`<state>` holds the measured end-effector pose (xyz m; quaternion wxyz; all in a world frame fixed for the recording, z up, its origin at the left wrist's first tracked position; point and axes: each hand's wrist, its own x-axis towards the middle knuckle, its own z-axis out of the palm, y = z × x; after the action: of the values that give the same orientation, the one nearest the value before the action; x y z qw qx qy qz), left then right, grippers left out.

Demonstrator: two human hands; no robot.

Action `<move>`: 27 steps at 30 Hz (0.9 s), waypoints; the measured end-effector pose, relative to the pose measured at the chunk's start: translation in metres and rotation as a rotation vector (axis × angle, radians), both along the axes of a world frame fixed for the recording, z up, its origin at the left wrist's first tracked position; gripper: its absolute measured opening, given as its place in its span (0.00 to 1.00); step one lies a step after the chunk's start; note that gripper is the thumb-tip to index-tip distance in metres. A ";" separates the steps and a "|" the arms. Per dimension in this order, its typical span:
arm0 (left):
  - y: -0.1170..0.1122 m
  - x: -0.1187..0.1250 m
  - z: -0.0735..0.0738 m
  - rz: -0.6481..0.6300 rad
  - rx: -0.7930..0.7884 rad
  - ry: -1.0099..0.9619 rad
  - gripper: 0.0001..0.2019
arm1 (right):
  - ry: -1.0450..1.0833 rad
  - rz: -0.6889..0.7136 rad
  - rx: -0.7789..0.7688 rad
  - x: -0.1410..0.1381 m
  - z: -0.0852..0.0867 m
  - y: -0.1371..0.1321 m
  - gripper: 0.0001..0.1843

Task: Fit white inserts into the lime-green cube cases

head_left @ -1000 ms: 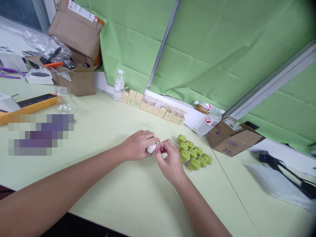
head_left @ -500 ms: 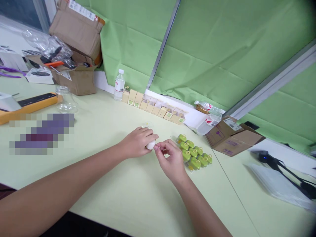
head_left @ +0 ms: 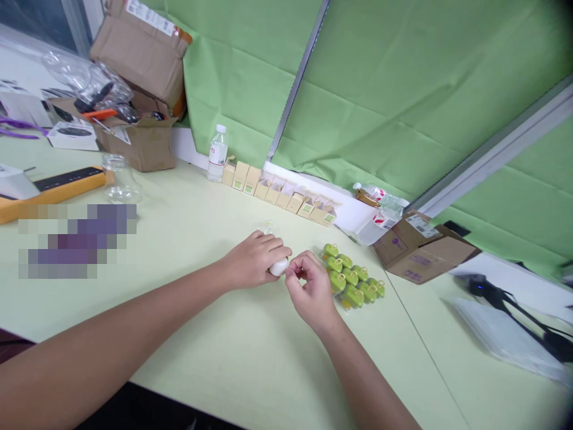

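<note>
My left hand [head_left: 262,260] is closed around a small white rounded object [head_left: 279,267], whose smooth end sticks out between thumb and fingers. Close against that end, my right hand [head_left: 311,283] has its thumb and forefinger pinched together. Whatever lies between those fingertips is too small to make out. Just beyond my left hand a small clear plastic piece [head_left: 268,226] rests on the table. To the right of my right hand, several green rounded cases [head_left: 353,278] with pale loops on top stand in rows.
Small beige boxes [head_left: 277,191] line the back edge beside a water bottle [head_left: 217,154]. More bottles [head_left: 378,224] lie near a cardboard box [head_left: 423,248] at right. A glass jar [head_left: 120,182], an orange power strip [head_left: 74,182] and a filled carton [head_left: 138,143] occupy the left.
My left hand has shifted slightly to the right with the white object. My right hand's fingertips have moved slightly right and stay pinched near it.
</note>
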<state>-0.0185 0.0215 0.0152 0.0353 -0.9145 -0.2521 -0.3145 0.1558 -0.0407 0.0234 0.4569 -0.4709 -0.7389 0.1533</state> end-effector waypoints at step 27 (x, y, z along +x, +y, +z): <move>0.009 -0.007 -0.006 0.010 -0.082 -0.070 0.12 | 0.141 -0.040 -0.046 0.001 -0.003 0.004 0.02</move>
<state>-0.0253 0.0307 0.0090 -0.0096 -0.9025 -0.2703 -0.3353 0.1569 -0.0369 0.0200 0.5001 -0.4838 -0.6916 0.1939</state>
